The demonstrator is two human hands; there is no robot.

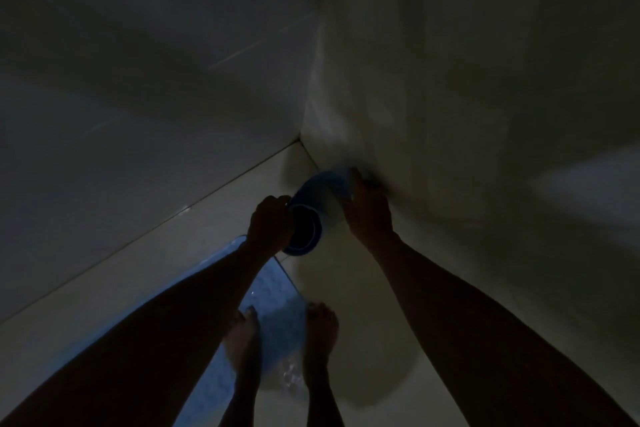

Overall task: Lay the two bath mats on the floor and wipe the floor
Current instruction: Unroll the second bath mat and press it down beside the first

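The room is dim. A rolled blue bath mat [320, 204] is held above the floor near the corner of two walls. My left hand [272, 224] grips the roll's open near end. My right hand [369, 208] holds its far upper side. A second blue bath mat [273, 302] lies flat on the pale floor [349, 288] below my left forearm, and my bare feet stand at its right edge.
Pale tiled walls [156, 149] meet in a corner just behind the roll. A light curtain-like surface [450, 97] hangs on the right. Wet shine shows on the floor near my feet [291, 374].
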